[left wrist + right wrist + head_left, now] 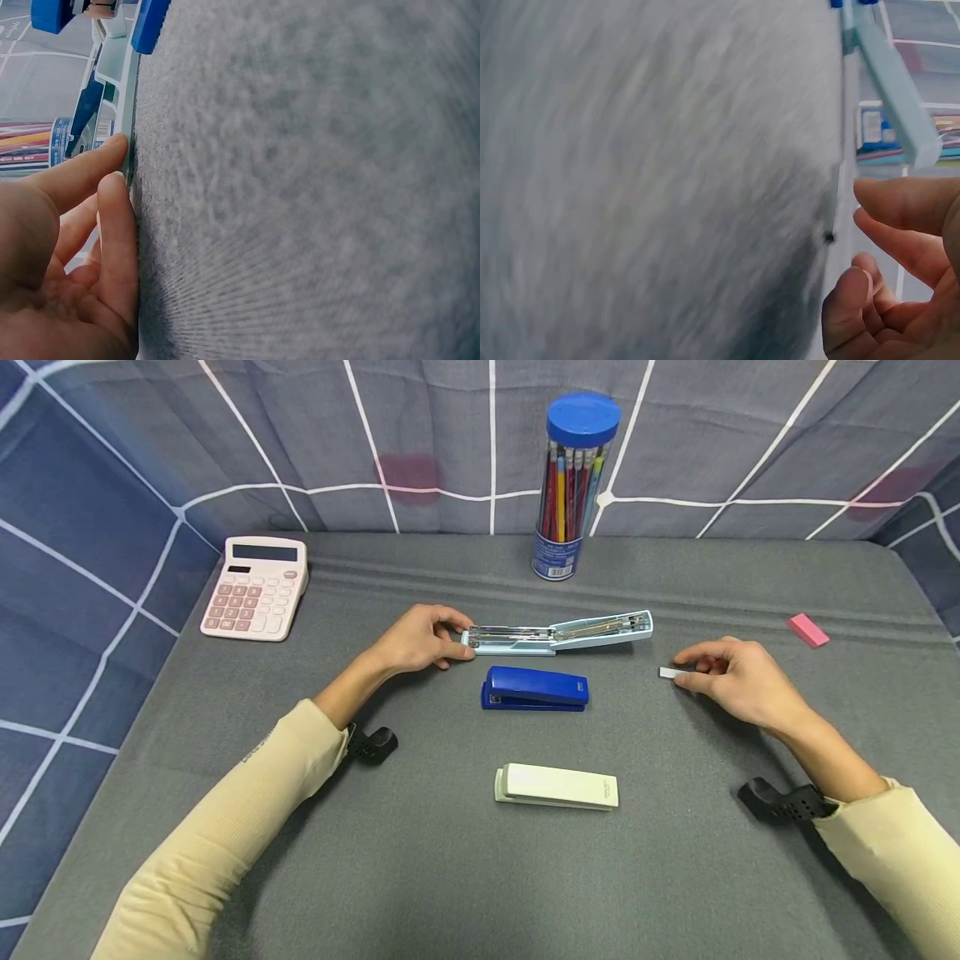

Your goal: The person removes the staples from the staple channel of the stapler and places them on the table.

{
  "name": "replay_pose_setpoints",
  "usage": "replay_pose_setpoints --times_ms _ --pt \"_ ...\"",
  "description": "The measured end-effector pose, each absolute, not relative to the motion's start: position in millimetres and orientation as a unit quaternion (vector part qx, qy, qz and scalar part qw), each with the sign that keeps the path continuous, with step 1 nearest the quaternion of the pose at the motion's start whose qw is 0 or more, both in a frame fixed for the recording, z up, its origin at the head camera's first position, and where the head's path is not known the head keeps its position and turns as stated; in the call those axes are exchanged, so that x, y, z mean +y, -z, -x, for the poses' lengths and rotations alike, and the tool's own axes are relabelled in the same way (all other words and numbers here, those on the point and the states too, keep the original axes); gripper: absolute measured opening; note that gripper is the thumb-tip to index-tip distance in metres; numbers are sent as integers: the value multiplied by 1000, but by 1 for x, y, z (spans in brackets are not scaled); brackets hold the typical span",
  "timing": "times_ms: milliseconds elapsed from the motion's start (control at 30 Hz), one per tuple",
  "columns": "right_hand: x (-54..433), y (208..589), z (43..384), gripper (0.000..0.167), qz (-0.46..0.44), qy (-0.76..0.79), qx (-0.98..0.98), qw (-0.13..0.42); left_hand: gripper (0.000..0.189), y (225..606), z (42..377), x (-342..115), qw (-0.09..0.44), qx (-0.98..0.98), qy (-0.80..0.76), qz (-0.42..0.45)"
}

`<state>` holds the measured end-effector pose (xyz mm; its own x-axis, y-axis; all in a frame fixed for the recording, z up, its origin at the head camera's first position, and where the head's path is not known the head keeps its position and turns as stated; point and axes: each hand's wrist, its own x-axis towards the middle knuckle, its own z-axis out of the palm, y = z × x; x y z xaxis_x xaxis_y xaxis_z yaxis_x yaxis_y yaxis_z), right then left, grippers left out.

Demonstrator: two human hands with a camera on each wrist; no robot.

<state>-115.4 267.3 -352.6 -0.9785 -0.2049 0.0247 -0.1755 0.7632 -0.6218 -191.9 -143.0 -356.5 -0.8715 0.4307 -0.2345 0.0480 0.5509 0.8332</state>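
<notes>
A light blue stapler (517,649) lies swung open near the middle of the table, its metal insides facing up. My left hand (420,639) pinches its left end between thumb and fingers, low against the cloth. To the right of the stapler, a short silver strip of staples (666,673) lies on the table. Over that strip is my right hand (738,681), its thumb and index finger apart. In the right wrist view, the fingertips (861,187) sit slightly off the strip. Part of the strip is hidden by the thumb in the head view.
Nearer to me lie a dark blue stapler (536,687) and a pale green stapler (562,785). A pink calculator (255,589) is at the back left. A blue-lidded tub of pencils (573,485) stands at the back, and a pink eraser (807,631) lies at right.
</notes>
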Motion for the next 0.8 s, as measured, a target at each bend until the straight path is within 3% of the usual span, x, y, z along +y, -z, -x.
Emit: replay_pose_setpoints --times_ms 267,633,800 --pt "230 333 100 12 142 375 916 -12 41 357 193 -143 211 855 -452 -141" --pt "161 324 104 20 188 417 884 93 41 357 191 -140 201 856 -454 -142" --pt "140 327 110 23 224 414 876 108 40 358 190 -141 194 859 -453 -141"
